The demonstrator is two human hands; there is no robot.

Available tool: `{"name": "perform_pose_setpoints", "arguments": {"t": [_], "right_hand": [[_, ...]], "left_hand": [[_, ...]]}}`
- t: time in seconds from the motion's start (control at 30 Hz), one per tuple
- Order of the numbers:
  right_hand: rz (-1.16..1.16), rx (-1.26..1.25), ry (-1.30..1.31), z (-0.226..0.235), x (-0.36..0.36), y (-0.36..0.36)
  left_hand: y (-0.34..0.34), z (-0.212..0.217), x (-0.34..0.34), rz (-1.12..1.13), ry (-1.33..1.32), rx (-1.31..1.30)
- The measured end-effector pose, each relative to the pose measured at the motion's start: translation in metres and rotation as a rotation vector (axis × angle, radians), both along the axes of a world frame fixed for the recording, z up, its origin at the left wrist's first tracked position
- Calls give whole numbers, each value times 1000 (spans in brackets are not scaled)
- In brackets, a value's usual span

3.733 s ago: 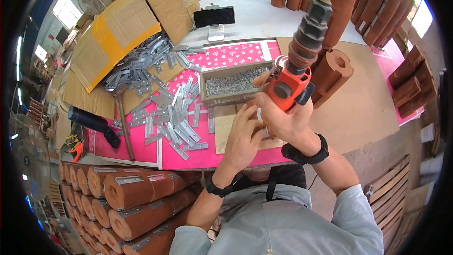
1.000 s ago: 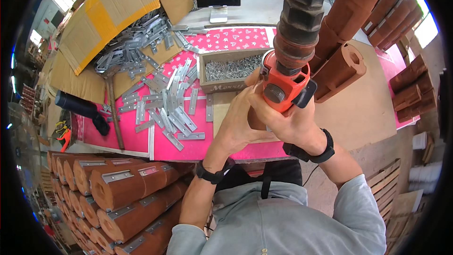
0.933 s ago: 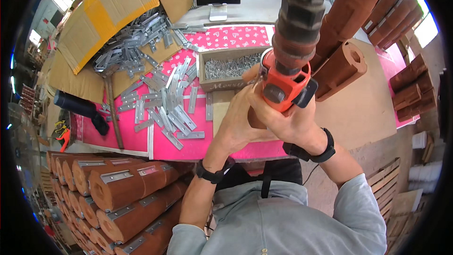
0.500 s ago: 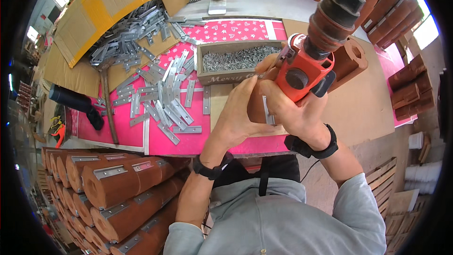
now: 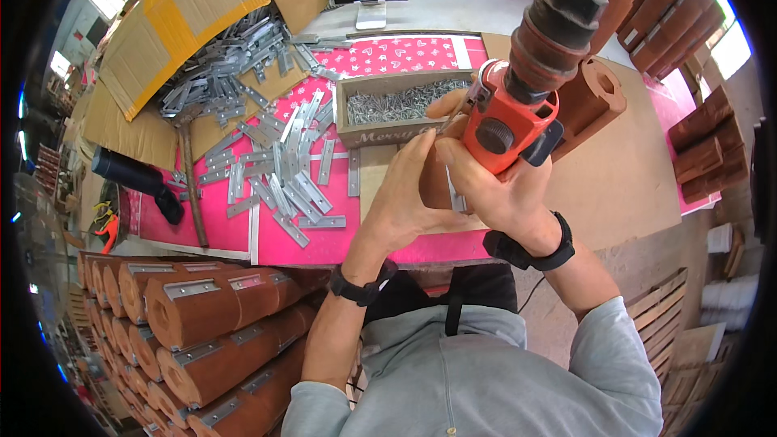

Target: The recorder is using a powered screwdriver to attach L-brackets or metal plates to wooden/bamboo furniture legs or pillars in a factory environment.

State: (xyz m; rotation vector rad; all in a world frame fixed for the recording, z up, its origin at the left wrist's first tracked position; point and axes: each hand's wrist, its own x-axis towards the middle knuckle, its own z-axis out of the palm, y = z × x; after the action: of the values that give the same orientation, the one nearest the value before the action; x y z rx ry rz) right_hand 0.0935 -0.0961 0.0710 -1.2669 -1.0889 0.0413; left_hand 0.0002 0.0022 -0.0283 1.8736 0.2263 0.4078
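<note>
Head view: a red power tool (image 5: 503, 123) with a black ribbed coupling is gripped by the right hand (image 5: 503, 194) near the middle of the bench (image 5: 324, 252). Below it, a brown piece (image 5: 435, 182) is cupped by the left hand (image 5: 401, 198); its lower end is hidden. Compared with a second ago, the tool is tilted further to the right, and a metal strip (image 5: 456, 194) on the brown piece's face is now exposed between the hands, where it was covered by the right hand. Better sight of the strip is thus given, it seems, but whether the tool's tip is in contact cannot be told, as the tip is hidden.

Movement away from the body is limited by a wooden box (image 5: 353, 139) of small metal fasteners (image 5: 396, 105), just beyond the fingers. To the left, loose metal strips (image 5: 303, 186) are scattered, with a hammer (image 5: 190, 182) past them. The bench's front edge is crossed by both forearms, and a stack of brown cylinders (image 5: 231, 307) is set below it at left. More room is judged to be offered on the right, over a tan board (image 5: 615, 186), bounded at the back by an upright brown cylinder (image 5: 587, 101).
</note>
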Motion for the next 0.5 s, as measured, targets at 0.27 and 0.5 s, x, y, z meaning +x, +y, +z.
{"name": "perform_pose_setpoints", "arguments": {"t": [0.27,0.5], "right_hand": [[24,31,138,1,9,2],[24,26,183,14,12,-11]], "left_hand": [[5,-7,-6,25,-18,123],[-1,4,-26,62,42,189]]}}
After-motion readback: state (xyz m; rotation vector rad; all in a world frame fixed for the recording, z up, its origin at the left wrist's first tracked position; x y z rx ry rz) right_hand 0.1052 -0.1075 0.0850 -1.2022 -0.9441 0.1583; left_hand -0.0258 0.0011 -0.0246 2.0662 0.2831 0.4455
